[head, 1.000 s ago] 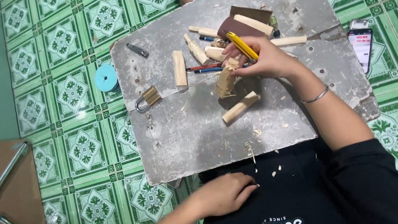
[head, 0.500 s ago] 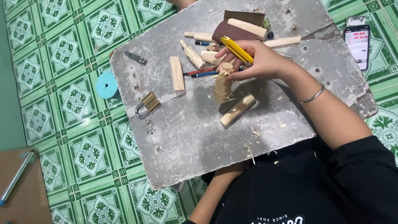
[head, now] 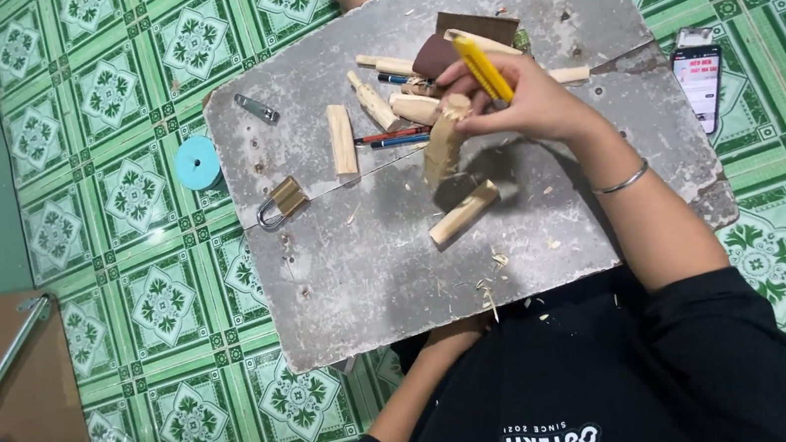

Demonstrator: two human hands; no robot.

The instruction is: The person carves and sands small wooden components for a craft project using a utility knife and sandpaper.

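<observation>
Right hand is seen closed around a yellow utility knife and a carved wooden piece, the knife sticking up and away from the knuckles while the wooden piece hangs below the fingers, its lower end reaching toward the grey board. A thin metal bangle is worn on that wrist. The left hand is hidden under the near edge of the board; only the left forearm is seen rising toward that edge, so its grip cannot be told. The carved piece is thus held at the right hand, well apart from the left arm. Just below it a short wooden stick lies slanted on the board, with pale shavings scattered nearer the body. To the left of the hand, a wooden block lies lengthwise, and a brass padlock rests further left. Behind the hand, more wooden sticks are heaped with a red and a blue pen and a sheet of brown sandpaper. A nail clipper lies near the far left corner. On the green tiled floor a blue tape roll is just beside the board's left edge, and a phone lies to its right.
</observation>
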